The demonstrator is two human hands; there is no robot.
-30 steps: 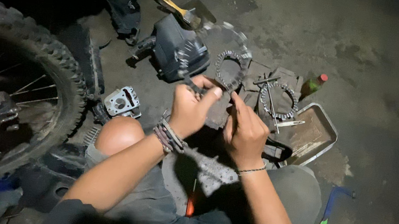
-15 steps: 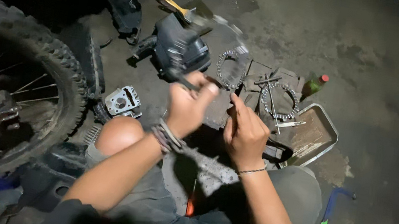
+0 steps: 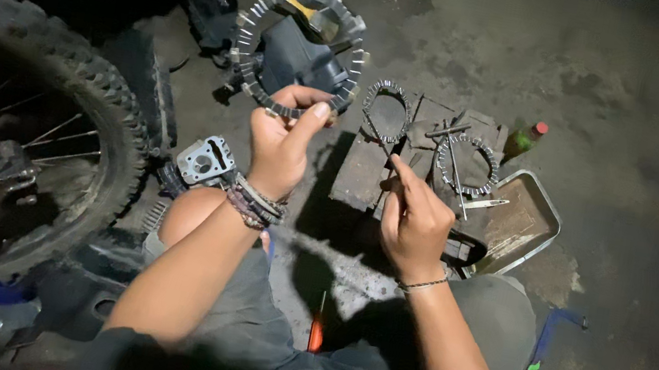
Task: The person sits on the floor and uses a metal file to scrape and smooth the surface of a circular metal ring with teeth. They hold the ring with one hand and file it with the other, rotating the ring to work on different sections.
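My left hand [image 3: 282,145] holds up a toothed clutch ring [image 3: 249,53] by its lower edge, raised above the floor. My right hand [image 3: 412,218] hovers over a flat board [image 3: 363,173] with its forefinger stretched out; whether a small tool sits between its fingers I cannot tell. Two more toothed rings lie on the board, one [image 3: 370,111] to the left and another [image 3: 491,164] to the right. A thin metal tool [image 3: 455,166] lies across the right ring.
A knobby motorcycle wheel [image 3: 111,119] fills the left. An engine cylinder [image 3: 203,161] lies by my knee. A metal tray [image 3: 531,221] sits right of the board, a small bottle with a red cap [image 3: 525,138] behind it. An orange-handled screwdriver [image 3: 317,329] lies between my legs.
My left hand has lifted the toothed ring up and away from the board. The right hand has let go of it and drawn slightly back, finger extended.
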